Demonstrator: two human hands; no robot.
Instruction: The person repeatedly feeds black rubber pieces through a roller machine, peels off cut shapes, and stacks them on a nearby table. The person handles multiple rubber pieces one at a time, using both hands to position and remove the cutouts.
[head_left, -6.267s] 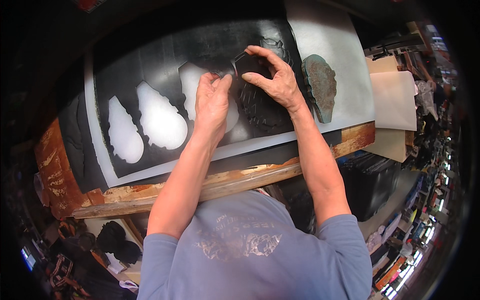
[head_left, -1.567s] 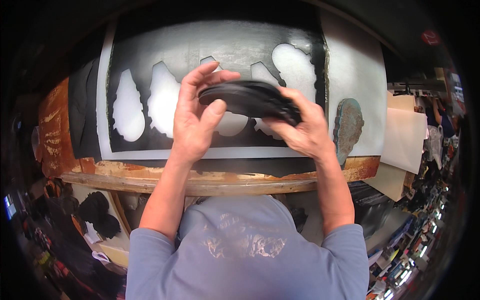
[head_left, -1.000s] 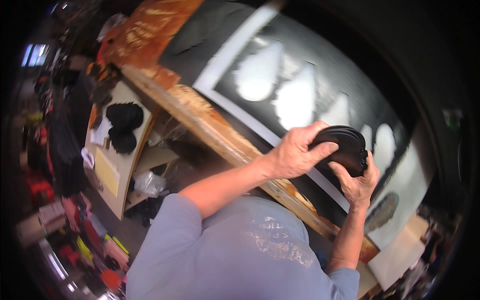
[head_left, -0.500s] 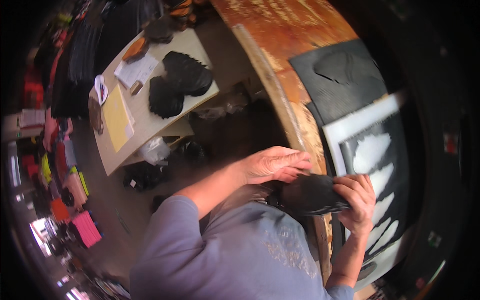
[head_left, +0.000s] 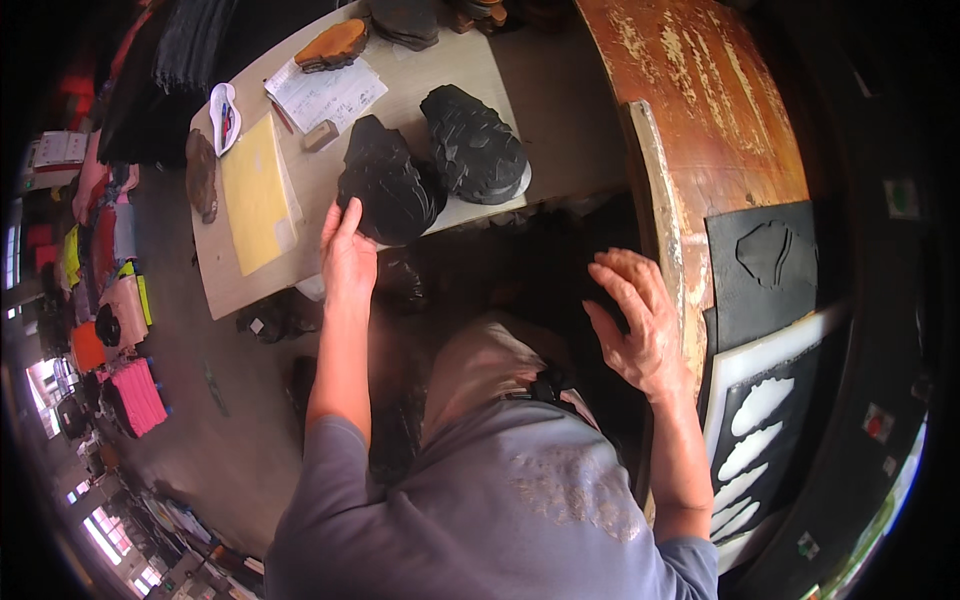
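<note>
While the left hand [head_left: 348,255] reaches out to the low side table [head_left: 215,285], its fingers lie flat and together against the near edge of a black treaded sole [head_left: 388,190]; they press on it rather than close around it. That sole sits on the table's front part, touching or just beside a second black sole [head_left: 475,143] of the same kind. It looks like moulded rubber: light for its bulk, bendy along its length, grippy rather than slick, and not something that would break if dropped. I would take it by the rim at the narrow waist, thumb under and fingers over the tread. Its long axis runs roughly from the table's front edge back toward the papers [head_left: 325,92], though which end is heel and which is toe I cannot tell for sure, the black shape being so dark. The right hand [head_left: 635,325] hangs open with fingers spread, holding nothing, just beside the worn wooden edge of the workbench [head_left: 700,110].
</note>
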